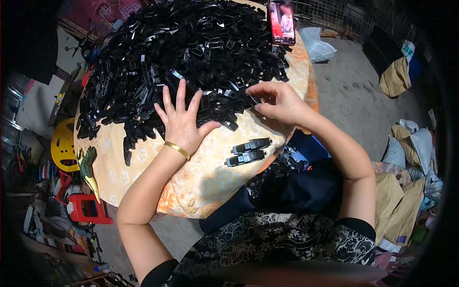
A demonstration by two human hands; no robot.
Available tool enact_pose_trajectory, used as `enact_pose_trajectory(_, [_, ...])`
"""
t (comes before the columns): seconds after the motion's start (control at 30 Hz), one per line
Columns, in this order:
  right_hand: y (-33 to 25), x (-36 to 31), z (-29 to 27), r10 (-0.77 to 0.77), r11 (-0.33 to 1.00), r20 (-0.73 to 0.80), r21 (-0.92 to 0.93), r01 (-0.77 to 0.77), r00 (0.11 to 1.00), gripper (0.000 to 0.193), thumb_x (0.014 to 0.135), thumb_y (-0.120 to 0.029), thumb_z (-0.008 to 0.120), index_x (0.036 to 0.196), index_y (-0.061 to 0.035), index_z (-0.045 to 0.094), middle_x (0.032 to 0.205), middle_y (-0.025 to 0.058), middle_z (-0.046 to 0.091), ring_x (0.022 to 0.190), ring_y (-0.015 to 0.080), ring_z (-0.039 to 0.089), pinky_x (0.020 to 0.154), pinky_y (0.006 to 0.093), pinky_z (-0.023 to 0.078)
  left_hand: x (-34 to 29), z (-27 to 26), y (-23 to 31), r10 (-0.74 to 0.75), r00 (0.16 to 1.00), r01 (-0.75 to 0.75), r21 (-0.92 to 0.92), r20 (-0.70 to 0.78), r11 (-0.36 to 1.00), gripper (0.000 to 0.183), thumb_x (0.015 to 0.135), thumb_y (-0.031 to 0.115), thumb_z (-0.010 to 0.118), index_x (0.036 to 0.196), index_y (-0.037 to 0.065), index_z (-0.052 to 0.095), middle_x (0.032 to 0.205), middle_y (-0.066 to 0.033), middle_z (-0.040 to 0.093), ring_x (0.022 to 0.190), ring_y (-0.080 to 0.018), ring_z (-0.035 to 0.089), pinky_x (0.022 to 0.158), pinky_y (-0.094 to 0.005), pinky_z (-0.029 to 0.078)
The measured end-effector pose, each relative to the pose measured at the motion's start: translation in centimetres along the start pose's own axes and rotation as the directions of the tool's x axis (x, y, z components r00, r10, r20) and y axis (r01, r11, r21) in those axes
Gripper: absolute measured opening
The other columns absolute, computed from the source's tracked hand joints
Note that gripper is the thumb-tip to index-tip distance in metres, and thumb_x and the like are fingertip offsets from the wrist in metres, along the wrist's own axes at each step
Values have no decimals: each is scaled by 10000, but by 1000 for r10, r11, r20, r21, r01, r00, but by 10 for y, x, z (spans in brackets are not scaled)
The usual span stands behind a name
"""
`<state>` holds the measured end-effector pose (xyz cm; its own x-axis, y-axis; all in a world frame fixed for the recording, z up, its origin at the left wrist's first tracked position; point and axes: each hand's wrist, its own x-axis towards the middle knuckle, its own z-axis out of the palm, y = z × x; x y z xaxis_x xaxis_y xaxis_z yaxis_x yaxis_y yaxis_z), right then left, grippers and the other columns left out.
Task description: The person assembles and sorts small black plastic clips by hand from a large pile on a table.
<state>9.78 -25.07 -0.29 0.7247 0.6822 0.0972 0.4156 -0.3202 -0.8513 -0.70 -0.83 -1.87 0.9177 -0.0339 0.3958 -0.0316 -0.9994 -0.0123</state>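
Note:
A large heap of black plastic parts (pixel 158 57) covers the far side of a table with a pale floral cloth (pixel 143 177). My left hand (pixel 183 123), a gold bangle at its wrist, lies on the heap's near edge with fingers spread, holding nothing. At the heap's right edge, my right hand (pixel 279 101) pinches a small black plastic piece (pixel 255 99) between thumb and fingers; its exact kind is partly hidden. Two longer black plastic pieces (pixel 245 158) lie side by side on the cloth, nearer to me and between my hands.
A phone (pixel 283 24) playing video stands at the table's far right. A green and yellow object (pixel 88 172) lies at the left edge. Below are a yellow stool (pixel 64 143) and a red stool (pixel 88 209). A blue bin (pixel 315 145) with black parts sits by my lap; sacks (pixel 399 205) lie right.

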Motion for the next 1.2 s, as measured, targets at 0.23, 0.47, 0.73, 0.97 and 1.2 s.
enact_pose_trajectory(0.23, [17,-10,0,-278,873,-25,-424,242,960,305,814,-82,660,1105,7,646,972,144,621,891,294,629,786,362,503,-12,-26,3,128,983,-137,-65,-129,988,641,579,400,839,1116,121,628,1360,-146,410,1307,-403,283,1062,-612,193])
enact_pose_trajectory(0.47, [12,-12,-4,-258,775,48,-587,236,965,310,762,-172,738,1015,-4,672,949,150,629,871,320,617,756,386,502,-21,-30,6,159,987,-161,-196,-23,967,285,697,122,764,926,15,631,917,-100,556,899,-299,511,822,-411,416])
enact_pose_trajectory(0.73, [-6,-22,21,-406,842,236,-280,462,883,268,755,-248,726,948,-65,693,881,105,625,881,307,616,771,403,487,-18,-34,10,-3,985,-83,-496,-170,865,165,810,43,680,941,-8,594,850,-119,610,790,-219,585,733,-299,476])
enact_pose_trajectory(0.97, [-2,-22,19,-380,850,321,-249,465,867,250,751,-240,731,913,-54,690,884,104,622,886,309,617,771,399,492,-22,-37,21,-234,905,354,-934,356,-52,213,904,31,607,1115,5,592,937,-35,580,781,-79,576,694,-235,558])
enact_pose_trajectory(1.2, [1,-21,3,-343,833,114,-421,358,932,261,755,-182,722,948,-14,671,877,144,634,868,330,612,761,409,497,-26,-29,18,-23,819,574,-819,574,-5,252,845,44,693,1080,-9,620,898,-25,603,763,-72,598,683,-206,540])
